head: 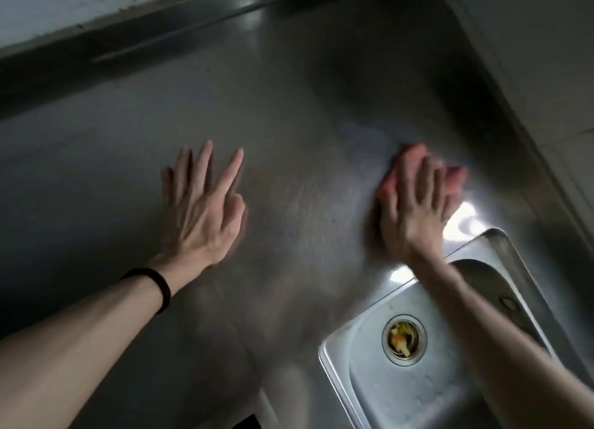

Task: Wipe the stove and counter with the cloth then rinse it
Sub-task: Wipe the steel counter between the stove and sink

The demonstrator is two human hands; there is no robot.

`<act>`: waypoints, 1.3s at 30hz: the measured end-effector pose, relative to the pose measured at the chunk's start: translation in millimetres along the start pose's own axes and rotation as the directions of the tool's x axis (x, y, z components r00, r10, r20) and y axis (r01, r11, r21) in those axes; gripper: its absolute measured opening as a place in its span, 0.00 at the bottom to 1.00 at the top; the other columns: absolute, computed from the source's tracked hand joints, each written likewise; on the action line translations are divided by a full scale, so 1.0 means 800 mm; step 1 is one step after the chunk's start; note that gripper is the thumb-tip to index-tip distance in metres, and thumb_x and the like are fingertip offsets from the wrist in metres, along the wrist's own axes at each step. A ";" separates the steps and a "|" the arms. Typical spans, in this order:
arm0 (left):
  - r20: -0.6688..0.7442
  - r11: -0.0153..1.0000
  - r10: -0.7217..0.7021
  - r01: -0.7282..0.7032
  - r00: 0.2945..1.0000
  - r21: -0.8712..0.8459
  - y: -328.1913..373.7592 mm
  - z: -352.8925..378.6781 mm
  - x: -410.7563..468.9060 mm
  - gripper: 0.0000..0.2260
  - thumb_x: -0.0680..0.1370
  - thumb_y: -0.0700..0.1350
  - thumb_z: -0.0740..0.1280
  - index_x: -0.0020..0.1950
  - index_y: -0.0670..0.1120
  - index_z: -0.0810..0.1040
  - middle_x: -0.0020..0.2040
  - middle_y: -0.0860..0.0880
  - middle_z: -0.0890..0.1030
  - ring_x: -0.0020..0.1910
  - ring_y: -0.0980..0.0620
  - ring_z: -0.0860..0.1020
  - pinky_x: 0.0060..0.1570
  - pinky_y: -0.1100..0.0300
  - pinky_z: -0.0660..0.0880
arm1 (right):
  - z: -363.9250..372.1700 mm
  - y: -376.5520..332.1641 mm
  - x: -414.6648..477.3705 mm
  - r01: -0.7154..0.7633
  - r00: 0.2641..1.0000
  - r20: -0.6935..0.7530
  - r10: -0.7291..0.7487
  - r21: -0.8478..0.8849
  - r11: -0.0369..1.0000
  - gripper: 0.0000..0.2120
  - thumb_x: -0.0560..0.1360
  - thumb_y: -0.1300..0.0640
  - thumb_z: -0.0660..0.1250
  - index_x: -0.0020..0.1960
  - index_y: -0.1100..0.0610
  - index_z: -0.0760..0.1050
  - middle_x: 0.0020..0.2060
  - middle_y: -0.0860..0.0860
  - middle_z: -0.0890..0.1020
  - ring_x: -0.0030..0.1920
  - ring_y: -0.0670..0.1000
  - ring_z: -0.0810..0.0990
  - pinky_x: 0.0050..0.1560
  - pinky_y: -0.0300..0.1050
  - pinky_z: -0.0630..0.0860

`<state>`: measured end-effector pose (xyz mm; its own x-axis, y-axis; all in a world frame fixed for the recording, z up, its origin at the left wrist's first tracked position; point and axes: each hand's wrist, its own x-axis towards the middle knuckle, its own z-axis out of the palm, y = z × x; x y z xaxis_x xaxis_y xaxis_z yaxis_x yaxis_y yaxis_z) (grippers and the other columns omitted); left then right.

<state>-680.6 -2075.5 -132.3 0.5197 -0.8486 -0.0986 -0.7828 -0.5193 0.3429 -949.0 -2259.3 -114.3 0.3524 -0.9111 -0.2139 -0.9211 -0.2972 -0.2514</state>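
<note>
A pink cloth (409, 163) lies on the steel counter (289, 139) just beyond the sink's far corner. My right hand (414, 210) presses flat on the cloth with straight, spread fingers; the hand and cloth are motion-blurred. My left hand (202, 203) rests palm down on the bare counter to the left, fingers straight and spread, holding nothing. A black band circles my left wrist. The stove is mostly out of view.
A steel sink (363, 380) sits at the lower right, with food scraps in its drain strainer (403, 337). A raised back edge and a tiled wall (546, 58) bound the counter at the top and right. A dark corner (247, 424) shows at the bottom edge.
</note>
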 end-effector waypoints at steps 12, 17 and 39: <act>-0.084 0.984 0.018 -0.003 0.996 0.179 -0.009 0.026 -0.003 0.32 0.80 0.55 0.56 0.85 0.62 0.54 0.86 0.45 0.55 0.83 0.36 0.54 0.80 0.32 0.54 | 0.084 -0.069 -0.239 0.307 0.950 0.059 -0.306 0.001 0.952 0.32 0.81 0.40 0.58 0.83 0.44 0.58 0.84 0.53 0.56 0.84 0.57 0.52 0.80 0.61 0.53; -0.087 0.981 0.007 0.010 0.996 0.194 -0.005 0.023 -0.004 0.32 0.80 0.55 0.56 0.85 0.61 0.53 0.86 0.45 0.55 0.83 0.36 0.55 0.80 0.34 0.54 | 0.012 0.038 -0.053 -0.012 0.998 -0.062 0.013 0.016 1.000 0.32 0.84 0.40 0.47 0.85 0.50 0.51 0.84 0.59 0.53 0.84 0.63 0.49 0.81 0.66 0.49; -0.032 0.981 -0.022 0.028 0.999 0.190 0.005 0.008 -0.004 0.32 0.79 0.56 0.55 0.85 0.59 0.58 0.85 0.43 0.57 0.83 0.35 0.56 0.80 0.33 0.54 | 0.040 -0.056 -0.026 0.722 0.692 0.085 -0.717 -0.055 0.690 0.30 0.86 0.44 0.57 0.85 0.49 0.54 0.84 0.53 0.57 0.84 0.56 0.52 0.79 0.66 0.55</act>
<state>-687.7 -2075.6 -136.7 0.5477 -0.8331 -0.0768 -0.8186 -0.5526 0.1568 -909.8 -2217.5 -128.7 0.9182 -0.3931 -0.0483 -0.3905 -0.8784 -0.2756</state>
